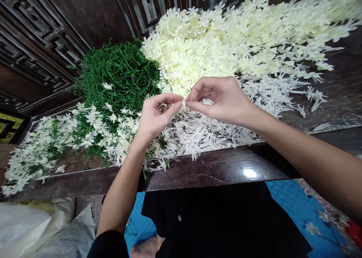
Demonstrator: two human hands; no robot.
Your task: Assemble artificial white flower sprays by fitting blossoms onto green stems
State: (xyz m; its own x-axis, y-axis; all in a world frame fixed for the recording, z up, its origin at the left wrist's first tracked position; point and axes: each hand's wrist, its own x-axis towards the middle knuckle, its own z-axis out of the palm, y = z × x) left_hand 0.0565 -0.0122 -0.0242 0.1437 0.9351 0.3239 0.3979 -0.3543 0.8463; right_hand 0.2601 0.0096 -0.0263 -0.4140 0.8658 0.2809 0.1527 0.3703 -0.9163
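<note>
Clock: we put its centre where our fingertips meet.
Our lap: the black clothing [226,220] is nearest to us, at 6 o'clock.
Floor side: a blue mat [283,197] shows at 4 o'clock and again at 7 o'clock; a loose white flower [312,228] lies at 4 o'clock, and pale bags [34,228] stand at 8 o'clock.
Counter: its dark glossy front edge passes in front of us; the wooden counter [212,169] carries all the piles.
Our left hand: the left hand [151,116] comes from 7 o'clock, with thumb and forefinger pinched together on a small pale piece [183,103].
Our right hand: the right hand [222,99] comes from 4 o'clock; its thumb and fingers pinch at the same piece.
Held piece: it is at the centre of the clock, between the two hands, above the counter; it is too small for us to tell its form.
White filaments: many thin white filaments [206,133] lie under and beside the right hand, from 3 to 6 o'clock.
Stemmed flowers: white flowers with green stems [48,145] spread at 8 and 9 o'clock.
Green stems: a tangled heap of green stems [118,69] is at 10 o'clock, with one white flower head [107,86] on top.
Petals: a large heap of cream petals [226,43] extends from 12 to 2 o'clock.
Behind: dark carved wooden panels [98,13] stand from 10 to 12 o'clock.
</note>
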